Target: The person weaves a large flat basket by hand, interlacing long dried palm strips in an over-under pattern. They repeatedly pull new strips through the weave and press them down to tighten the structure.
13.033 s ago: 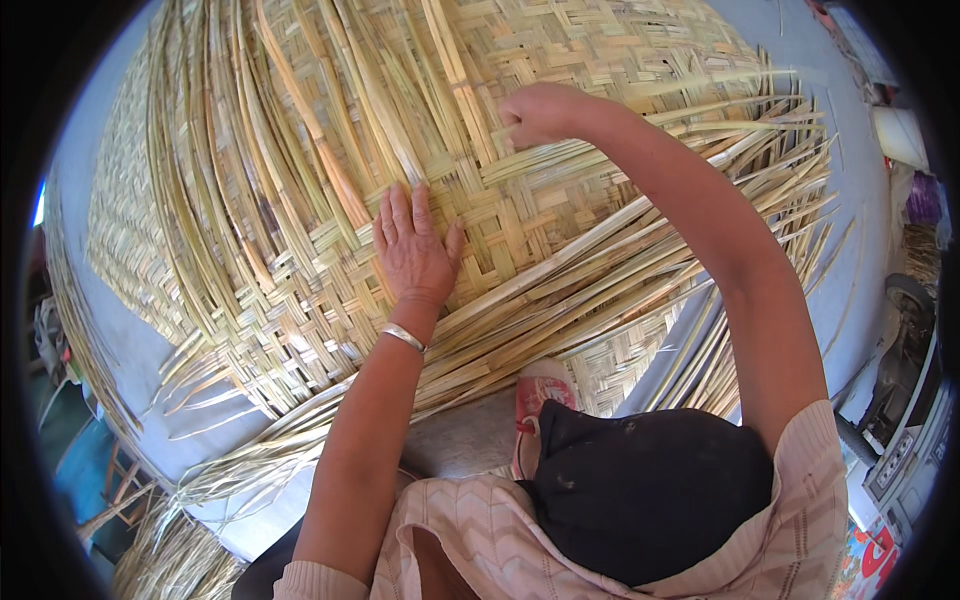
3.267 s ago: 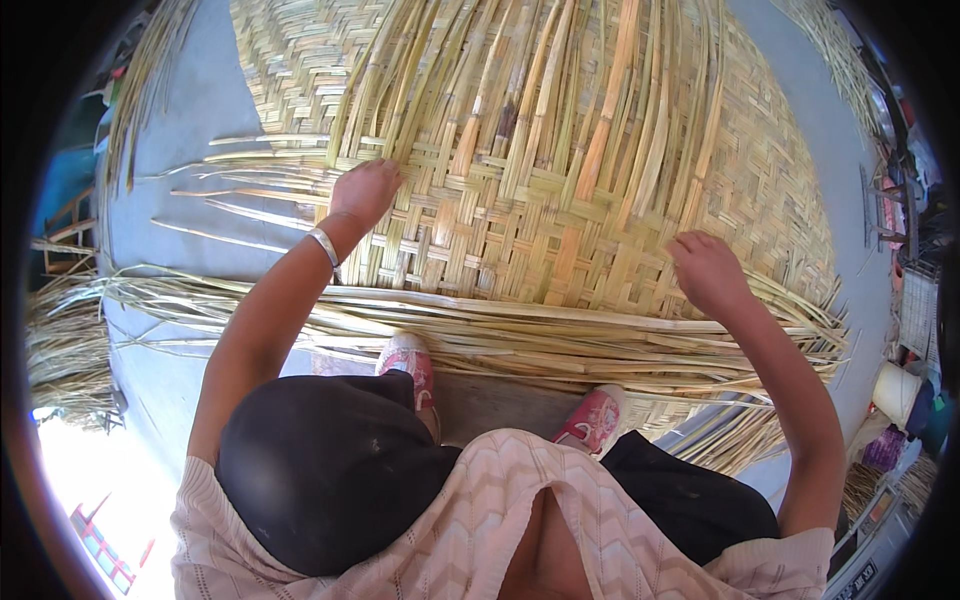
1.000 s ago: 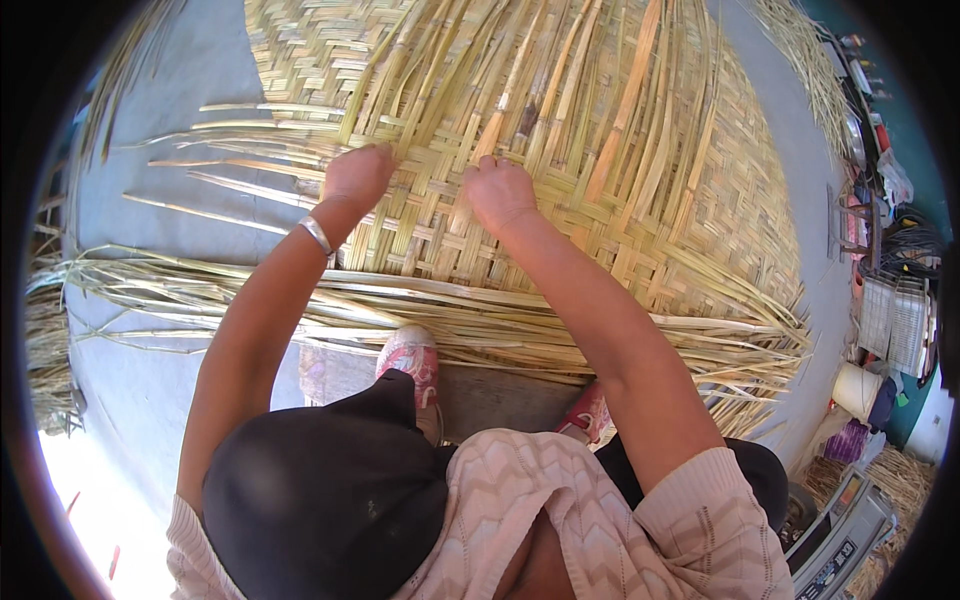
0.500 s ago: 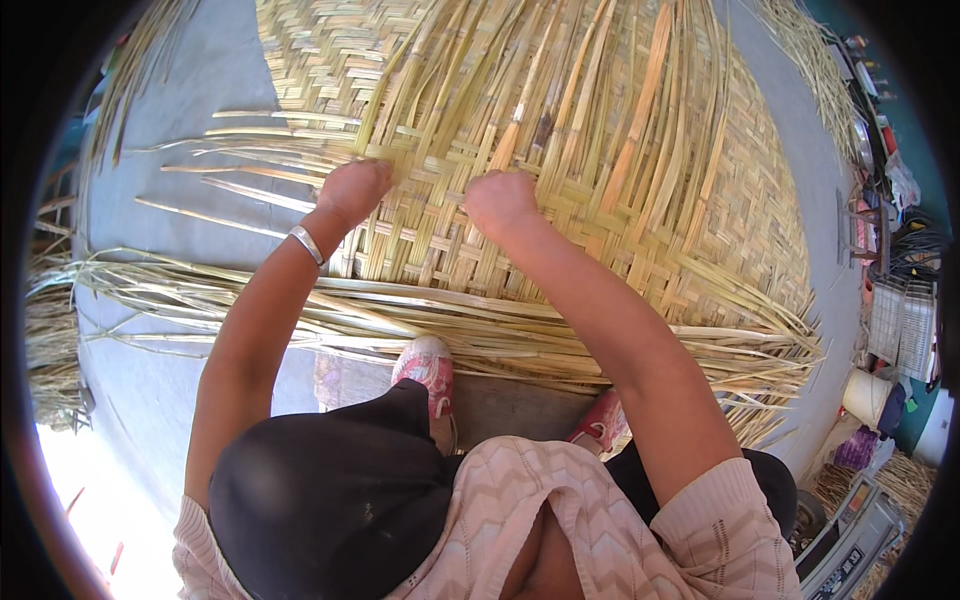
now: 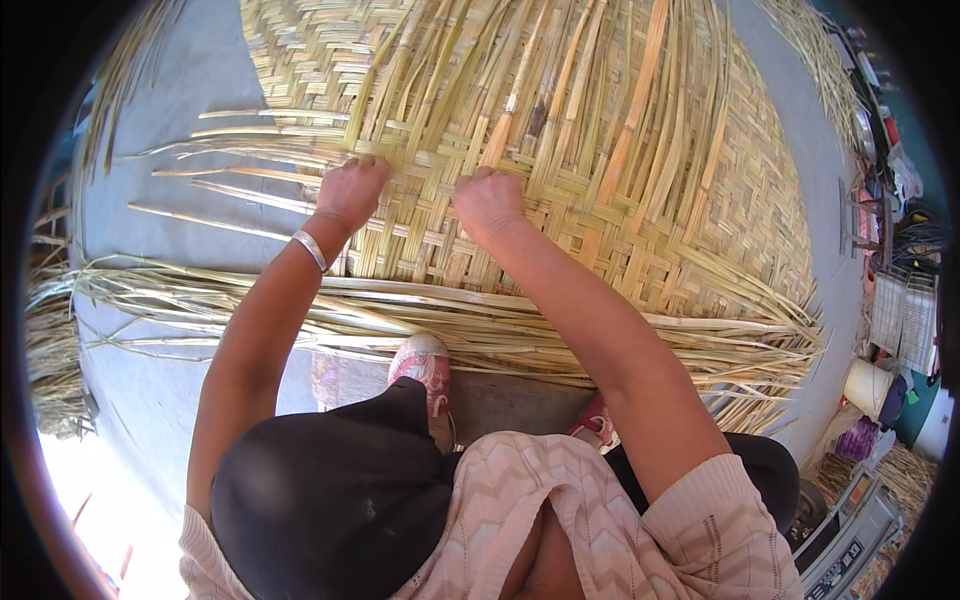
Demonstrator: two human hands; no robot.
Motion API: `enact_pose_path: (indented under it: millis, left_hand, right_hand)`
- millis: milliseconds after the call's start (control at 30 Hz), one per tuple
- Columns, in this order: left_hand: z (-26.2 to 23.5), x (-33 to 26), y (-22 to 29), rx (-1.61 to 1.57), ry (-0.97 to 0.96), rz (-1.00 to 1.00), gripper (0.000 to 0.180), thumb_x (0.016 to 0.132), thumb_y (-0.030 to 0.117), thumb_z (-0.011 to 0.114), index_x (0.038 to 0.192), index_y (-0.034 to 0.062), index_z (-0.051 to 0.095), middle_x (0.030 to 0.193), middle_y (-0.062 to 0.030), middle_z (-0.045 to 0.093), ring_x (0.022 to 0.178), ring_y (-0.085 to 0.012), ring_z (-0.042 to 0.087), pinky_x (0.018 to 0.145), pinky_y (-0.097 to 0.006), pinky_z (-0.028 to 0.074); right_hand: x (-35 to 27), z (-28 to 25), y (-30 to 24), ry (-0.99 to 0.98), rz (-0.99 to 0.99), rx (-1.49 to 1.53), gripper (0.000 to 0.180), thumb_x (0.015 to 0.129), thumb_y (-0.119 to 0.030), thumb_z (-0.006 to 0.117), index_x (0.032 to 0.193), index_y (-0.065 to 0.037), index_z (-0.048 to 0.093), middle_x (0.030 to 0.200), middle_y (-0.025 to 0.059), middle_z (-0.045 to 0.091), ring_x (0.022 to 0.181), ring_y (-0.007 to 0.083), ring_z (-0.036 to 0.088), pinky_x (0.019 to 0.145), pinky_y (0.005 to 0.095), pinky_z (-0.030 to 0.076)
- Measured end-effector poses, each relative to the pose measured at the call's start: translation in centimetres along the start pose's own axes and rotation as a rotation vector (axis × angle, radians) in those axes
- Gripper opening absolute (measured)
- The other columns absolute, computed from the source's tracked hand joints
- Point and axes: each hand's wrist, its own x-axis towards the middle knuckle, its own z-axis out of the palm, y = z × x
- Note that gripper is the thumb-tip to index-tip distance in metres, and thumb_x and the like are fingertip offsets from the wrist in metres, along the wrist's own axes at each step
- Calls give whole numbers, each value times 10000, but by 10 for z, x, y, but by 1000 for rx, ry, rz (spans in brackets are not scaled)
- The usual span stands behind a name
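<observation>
A large mat of flat, yellow-green reed strips [image 5: 620, 265] lies before me, woven in a crossing pattern. Long loose strips [image 5: 560, 90] fan away from me over its far part, and several cut ends [image 5: 225, 173] stick out at the left. My left hand [image 5: 352, 192] is closed at the left side of the weave, knuckles up, where a crosswise strip [image 5: 420, 158] runs between the lengthwise ones. On the same strip line, a short way to the right, my right hand [image 5: 488, 203] is also closed. The fingertips of both are partly hidden against the weave.
A bundle of long reeds [image 5: 450, 308] lies across the mat's near edge, by my shoe [image 5: 425, 365]. More reeds [image 5: 55, 345] are piled at the far left. Along the right wall stand a pale bucket [image 5: 866, 388], a white rack [image 5: 903, 318] and a grey appliance [image 5: 845, 535].
Both hands have shifted slightly, the right one a little to the left. They stay closed at the same row of the weave.
</observation>
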Motion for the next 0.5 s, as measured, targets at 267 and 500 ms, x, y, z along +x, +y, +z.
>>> enact_pose_path:
  millis: [267, 500]
  left_hand:
    - [-28, 8, 4, -216, -30, -103, 326, 856, 316, 634, 1084, 87, 587, 1088, -102, 616, 1050, -289, 583, 874, -427, 483]
    - [-32, 32, 13, -37, 40, -67, 824, 807, 529, 659, 1450, 124, 341, 1516, -101, 287, 1424, -274, 231, 1131, -479, 256]
  right_hand:
    - [-11, 0, 27, 113, 15, 129, 275, 848, -299, 629, 968, -52, 639, 983, 130, 638, 903, 261, 633, 742, 395, 512]
    - [-36, 4, 55, 98, 156, 236, 581, 914, -370, 558, 1372, -44, 411, 1497, 152, 323, 1412, 296, 255, 1138, 423, 236]
